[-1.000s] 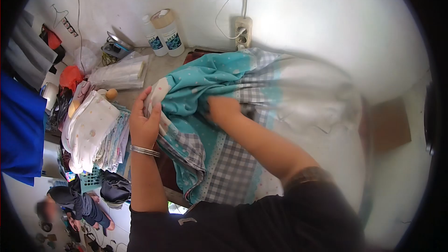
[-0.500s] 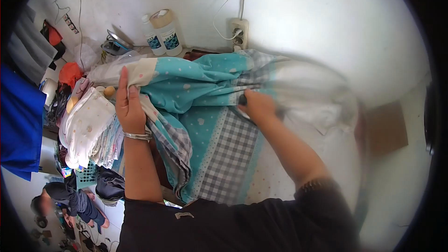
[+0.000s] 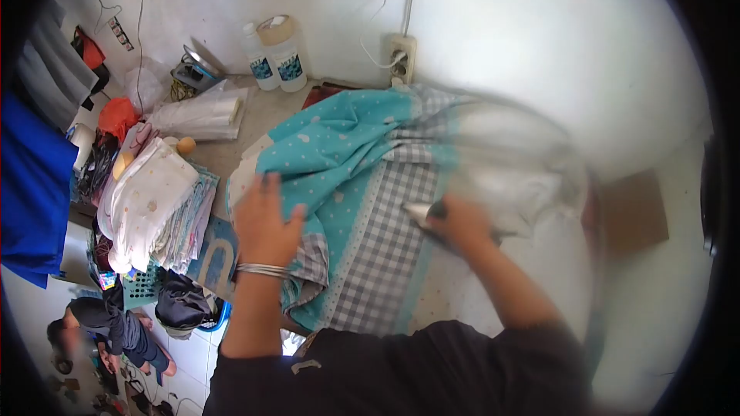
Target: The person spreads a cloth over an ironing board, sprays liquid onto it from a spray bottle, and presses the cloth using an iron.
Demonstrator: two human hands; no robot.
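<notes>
A teal, dotted cloth (image 3: pixel 331 139) with a grey-white checked band and pale parts lies rumpled across the table. My left hand (image 3: pixel 268 219), with bangles at the wrist, has its fingers spread on or just over the cloth's left part. Further right, my right hand (image 3: pixel 461 223) is closed around the dark handle of an iron (image 3: pixel 418 214), whose pale pointed tip lies over the checked band. Motion blurs this hand, and the iron's body is partly hidden by it.
Folded cloths (image 3: pixel 150 204) are stacked at the left, near plastic packets (image 3: pixel 200 114). Two bottles (image 3: pixel 288 62) and a wall socket (image 3: pixel 402 60) are at the back. A blue cloth (image 3: pixel 31 192) hangs far left. Another person (image 3: pixel 116 323) sits at the lower left.
My left hand has lowered from the raised cloth edge, which has dropped back. My right hand has moved the iron toward me and to the right, showing more of its tip.
</notes>
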